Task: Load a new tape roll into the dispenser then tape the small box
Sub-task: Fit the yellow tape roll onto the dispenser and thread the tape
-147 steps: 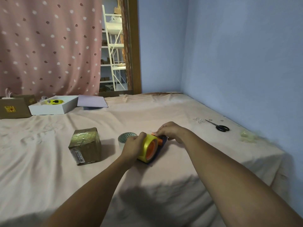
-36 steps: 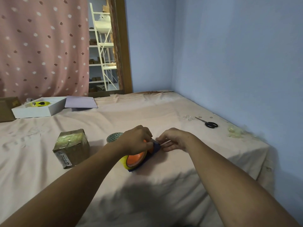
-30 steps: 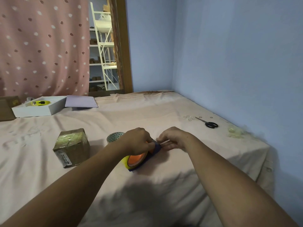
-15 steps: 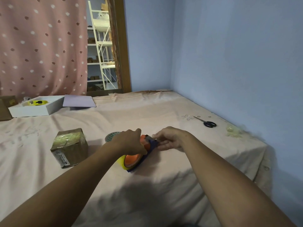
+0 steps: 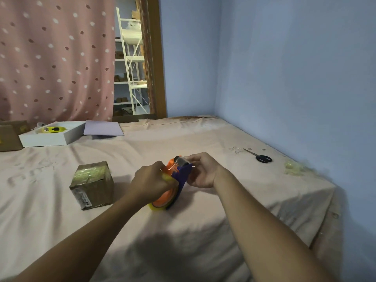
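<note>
The left hand [image 5: 151,183] clamps the yellow tape roll [image 5: 160,206] on the propped-up dispenser [image 5: 180,180] to steady it, fingers curled tight, while the right hand [image 5: 201,171] pinches its front end, likely threading tape, with the small box [image 5: 92,185] waiting just left.

both bare forearms reach in from the bottom edge toward frame centre; left hand [image 5: 151,183] curled knuckles-up, right hand [image 5: 203,170] beside it, fingers pinched inward.

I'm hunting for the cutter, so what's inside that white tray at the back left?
In the white tray lies a yellow tool, possibly a cutter, with something small and pale beside it. The near wall hides the tray's floor.
</note>
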A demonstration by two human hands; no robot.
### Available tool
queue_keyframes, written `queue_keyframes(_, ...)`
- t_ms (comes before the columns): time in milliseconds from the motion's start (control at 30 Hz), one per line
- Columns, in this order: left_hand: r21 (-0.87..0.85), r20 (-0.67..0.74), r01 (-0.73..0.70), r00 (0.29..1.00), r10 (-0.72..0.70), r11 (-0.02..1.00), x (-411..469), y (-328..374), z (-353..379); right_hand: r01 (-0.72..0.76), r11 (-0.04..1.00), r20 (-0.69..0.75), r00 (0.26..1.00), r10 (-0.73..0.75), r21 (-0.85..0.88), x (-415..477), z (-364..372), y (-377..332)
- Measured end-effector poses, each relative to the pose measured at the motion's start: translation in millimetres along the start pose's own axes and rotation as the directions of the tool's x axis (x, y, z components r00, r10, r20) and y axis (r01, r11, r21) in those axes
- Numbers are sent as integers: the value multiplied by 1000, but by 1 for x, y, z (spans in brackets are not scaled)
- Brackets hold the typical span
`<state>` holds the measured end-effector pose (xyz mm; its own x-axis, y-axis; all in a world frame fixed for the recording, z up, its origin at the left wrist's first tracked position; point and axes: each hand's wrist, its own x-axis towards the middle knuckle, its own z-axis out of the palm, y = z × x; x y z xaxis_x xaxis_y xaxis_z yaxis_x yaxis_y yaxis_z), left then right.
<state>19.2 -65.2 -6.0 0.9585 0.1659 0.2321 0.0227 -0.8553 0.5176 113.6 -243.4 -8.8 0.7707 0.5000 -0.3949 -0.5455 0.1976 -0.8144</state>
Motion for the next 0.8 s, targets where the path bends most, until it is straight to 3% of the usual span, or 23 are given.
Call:
queue_keyframes(200,-350,-219,-77,976,-2,934,-17,-22,6,54,961,245,962,-123,272,14,29,47)
queue_keyframes(433,-319,-250,-206,960,127,925,-26,-51,-5,129,978,386,904,-185,166,6,38,44)
queue_keyframes(533,-245,-283,-273,938,201,930,-29,-53,-12,204,979,333,922,-200,22,2,35,21)
queue_keyframes(633,-203,-326,-312,915,237,928,-29,-52,-11,155,988,284,947,-148,-1,1,36,10)
queue_keyframes(800,-222,-344,-325,908,238,919,-29,-48,1,72,959,117,987,-107,275,0,42,3)
